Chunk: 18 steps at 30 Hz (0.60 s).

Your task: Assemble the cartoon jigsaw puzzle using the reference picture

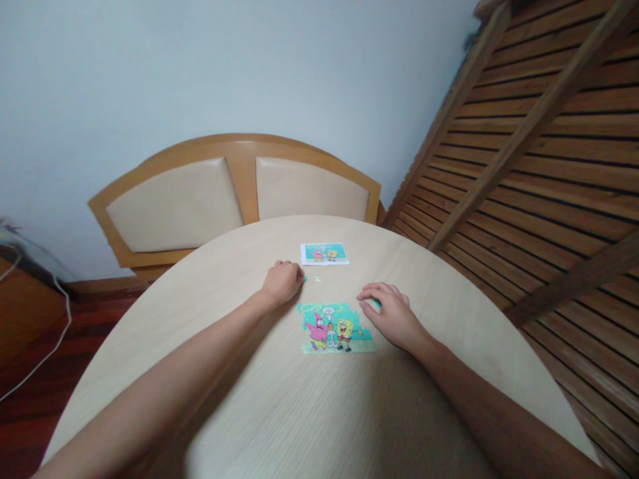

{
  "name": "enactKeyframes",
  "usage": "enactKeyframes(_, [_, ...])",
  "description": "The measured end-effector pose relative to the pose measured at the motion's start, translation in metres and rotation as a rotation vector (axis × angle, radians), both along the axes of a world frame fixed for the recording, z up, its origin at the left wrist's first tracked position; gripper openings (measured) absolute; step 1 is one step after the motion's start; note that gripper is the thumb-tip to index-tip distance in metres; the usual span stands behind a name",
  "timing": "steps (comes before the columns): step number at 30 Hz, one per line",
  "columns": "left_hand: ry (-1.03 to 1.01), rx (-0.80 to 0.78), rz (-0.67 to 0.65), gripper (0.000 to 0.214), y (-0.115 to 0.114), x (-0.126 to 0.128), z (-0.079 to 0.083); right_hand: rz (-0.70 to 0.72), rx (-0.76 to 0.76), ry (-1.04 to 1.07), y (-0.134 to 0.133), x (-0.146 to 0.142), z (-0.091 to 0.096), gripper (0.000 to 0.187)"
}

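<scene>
The left hand (283, 283) and right hand (392, 313) are curling, grips unclear, the right's closeness risking knocking the puzzle (332, 329) apart.

A ragged-edged cartoon puzzle (335, 329) lies below centre on a round table (444, 293), the left hand (284, 282) up-left of it, the right hand (392, 313) over a teal piece (376, 303), a printed picture (325, 253) near mid-frame, slatted wood (529, 156) upper right

Free way across the near tabletop (279, 412), assembled puzzle (344, 327) just beyond.
</scene>
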<state>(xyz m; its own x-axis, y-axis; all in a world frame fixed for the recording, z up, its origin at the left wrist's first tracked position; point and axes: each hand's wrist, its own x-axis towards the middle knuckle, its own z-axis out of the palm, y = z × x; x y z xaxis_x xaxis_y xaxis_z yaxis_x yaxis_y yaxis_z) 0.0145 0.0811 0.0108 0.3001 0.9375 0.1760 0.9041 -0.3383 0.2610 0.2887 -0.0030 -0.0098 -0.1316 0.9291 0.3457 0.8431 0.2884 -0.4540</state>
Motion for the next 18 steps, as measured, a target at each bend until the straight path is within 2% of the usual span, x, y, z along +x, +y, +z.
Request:
enactKeyframes(5, [-0.131, -0.019, -0.114, 0.014, -0.012, -0.010, 0.000, 0.020, 0.021, -0.023, -0.002, -0.003, -0.001, 0.016])
enactKeyframes(11, [-0.358, -0.137, -0.289, 0.024, -0.049, -0.023, -0.003, 0.085, 0.018, -0.052, -0.013, -0.013, 0.006, 0.015])
enactKeyframes(13, [-0.424, -0.176, -0.320, 0.028, -0.064, -0.027, -0.004, 0.141, 0.022, -0.073, -0.019, -0.019, 0.011, 0.014])
enactKeyframes(15, [-0.573, -0.243, -0.355, 0.029, -0.078, -0.030, -0.005, 0.236, 0.014, -0.095, -0.026, -0.027, 0.016, 0.014])
enactKeyframes(18, [-0.606, -0.243, -0.374, 0.028, -0.093, -0.033, -0.001, 0.397, -0.025, -0.123, -0.039, -0.038, 0.022, 0.021])
